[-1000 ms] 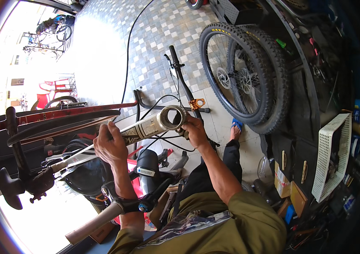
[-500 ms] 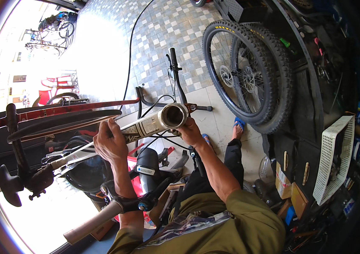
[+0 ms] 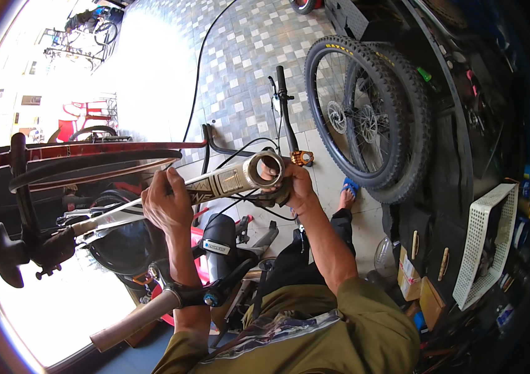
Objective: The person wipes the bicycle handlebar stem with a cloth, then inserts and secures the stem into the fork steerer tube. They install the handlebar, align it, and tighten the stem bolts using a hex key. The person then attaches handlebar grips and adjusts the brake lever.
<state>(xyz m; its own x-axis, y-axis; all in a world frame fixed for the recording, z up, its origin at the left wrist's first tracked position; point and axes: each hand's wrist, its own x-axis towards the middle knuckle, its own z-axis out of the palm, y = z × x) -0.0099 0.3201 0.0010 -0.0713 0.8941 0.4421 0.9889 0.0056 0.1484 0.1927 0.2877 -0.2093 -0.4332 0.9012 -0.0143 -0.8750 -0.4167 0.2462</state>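
A white bicycle frame (image 3: pixel 218 185) with dark graphics runs across in front of me, its open head tube (image 3: pixel 254 173) at the right end. My left hand (image 3: pixel 168 202) is closed around the tube left of the graphics. Curled at the lower end of the head tube is my right hand (image 3: pixel 297 187). Some skin shows through the tube's bore, and the undersides of the fingers are hidden. Just beyond this hand hangs a handlebar (image 3: pixel 288 118) with an orange-gold clamp (image 3: pixel 302 158) and black cables. A fork (image 3: pixel 143 315) with a bare steerer tube lies across by my left forearm.
Two knobbly-tyred wheels (image 3: pixel 355 115) lean at the right. A black stand clamp (image 3: pixel 50 252) supports the frame's left end, below a red bar (image 3: pixel 103 149). At the lower right are a white perforated basket (image 3: pixel 486 249) and cardboard boxes (image 3: pixel 409 277). A cable crosses the tiled floor (image 3: pixel 246 68).
My right hand has shifted slightly right and under the head tube. Skin now shows through the bore, which was dark. The handlebar hangs farther right, its orange-gold clamp more exposed. My left hand keeps its grip.
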